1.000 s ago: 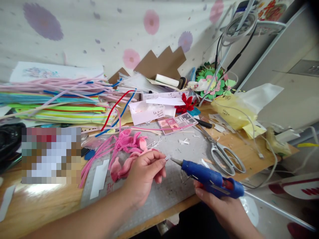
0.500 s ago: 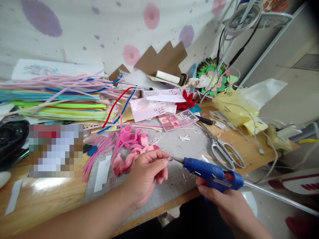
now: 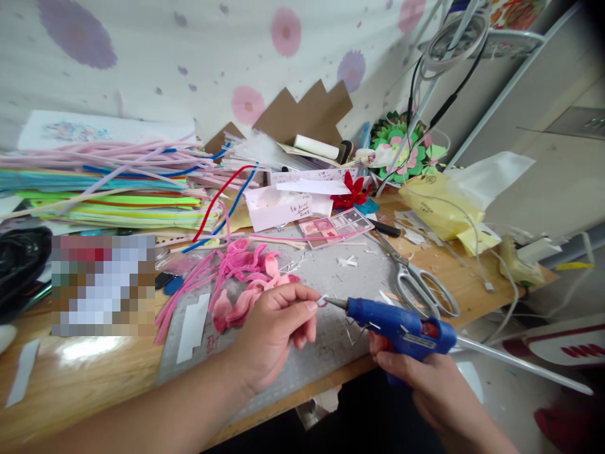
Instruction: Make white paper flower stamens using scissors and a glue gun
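My left hand (image 3: 281,328) is closed in a pinch on a small whitish piece (image 3: 322,301), too small to name. At that piece, or very near it, is the metal nozzle of a blue hot glue gun (image 3: 401,325). My right hand (image 3: 416,378) wraps the gun's handle, fingers at its red trigger. A clear glue stick (image 3: 524,364) sticks out from the back of the gun. Just beyond my left hand lie twisted pink pipe-cleaner petals (image 3: 250,287) on a grey cutting mat (image 3: 331,340).
Large scissors (image 3: 418,284) rest right of the mat. Pipe-cleaner bundles (image 3: 118,208) pile up at the back left. White paper boxes (image 3: 278,208), a red flower (image 3: 350,191) and a yellow bag (image 3: 435,205) stand farther back. A white strip (image 3: 193,328) lies left of my hand.
The whole view has shifted slightly. At my left fingertips the whitish piece shows more clearly by the nozzle. Both hands keep their grips.
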A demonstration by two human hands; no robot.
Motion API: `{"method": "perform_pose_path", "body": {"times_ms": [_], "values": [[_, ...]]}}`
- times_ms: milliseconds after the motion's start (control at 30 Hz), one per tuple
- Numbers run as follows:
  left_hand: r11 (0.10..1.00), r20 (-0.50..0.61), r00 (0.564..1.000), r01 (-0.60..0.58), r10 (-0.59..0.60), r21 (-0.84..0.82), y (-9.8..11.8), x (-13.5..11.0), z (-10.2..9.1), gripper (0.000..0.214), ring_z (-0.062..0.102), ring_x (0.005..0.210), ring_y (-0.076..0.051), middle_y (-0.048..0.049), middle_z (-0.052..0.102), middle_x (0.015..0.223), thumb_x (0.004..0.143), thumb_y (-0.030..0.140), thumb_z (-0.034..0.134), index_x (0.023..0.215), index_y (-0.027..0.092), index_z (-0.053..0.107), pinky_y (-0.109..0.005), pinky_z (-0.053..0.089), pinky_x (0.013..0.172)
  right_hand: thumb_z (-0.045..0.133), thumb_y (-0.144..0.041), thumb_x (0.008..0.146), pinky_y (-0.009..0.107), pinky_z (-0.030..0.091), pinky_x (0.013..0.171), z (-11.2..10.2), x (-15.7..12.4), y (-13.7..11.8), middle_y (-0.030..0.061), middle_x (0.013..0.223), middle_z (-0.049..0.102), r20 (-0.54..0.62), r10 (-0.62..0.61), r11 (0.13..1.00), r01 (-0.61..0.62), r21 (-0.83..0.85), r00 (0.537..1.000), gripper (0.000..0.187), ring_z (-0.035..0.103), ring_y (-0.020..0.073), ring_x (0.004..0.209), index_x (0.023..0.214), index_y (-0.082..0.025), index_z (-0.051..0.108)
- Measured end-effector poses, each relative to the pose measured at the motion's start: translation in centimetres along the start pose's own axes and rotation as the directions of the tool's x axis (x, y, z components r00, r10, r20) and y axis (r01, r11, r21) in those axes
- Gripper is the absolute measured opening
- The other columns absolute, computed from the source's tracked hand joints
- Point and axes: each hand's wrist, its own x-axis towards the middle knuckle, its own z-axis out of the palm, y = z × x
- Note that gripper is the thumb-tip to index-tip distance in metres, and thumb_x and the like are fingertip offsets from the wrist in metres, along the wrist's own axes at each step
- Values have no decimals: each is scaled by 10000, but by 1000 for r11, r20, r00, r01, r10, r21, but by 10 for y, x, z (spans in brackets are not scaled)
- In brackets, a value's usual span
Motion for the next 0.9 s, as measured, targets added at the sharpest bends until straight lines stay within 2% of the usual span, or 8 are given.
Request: {"method": "perform_pose_path", "body": {"times_ms": [533,900], "values": [[1000,3,1000,15,-15,18,1,0,0,61,431,382,-60,39,558,413,690,203,643,726,155,647,-176,282,396,701,-270,661,237,355,505,1,-1,-3,0,592,555,-15,6,1000,-6,-10,1000,113,446,124,549,666,-180,632],[999,13,999,35,-35,28,1,-1,0,59,423,388,-62,40,554,418,695,207,639,729,159,643,-185,264,406,696,-316,664,265,374,550,1,-2,-5,7,607,557,-21,6,997,-8,-80,1000,156,470,148,587,655,-179,623]]}}
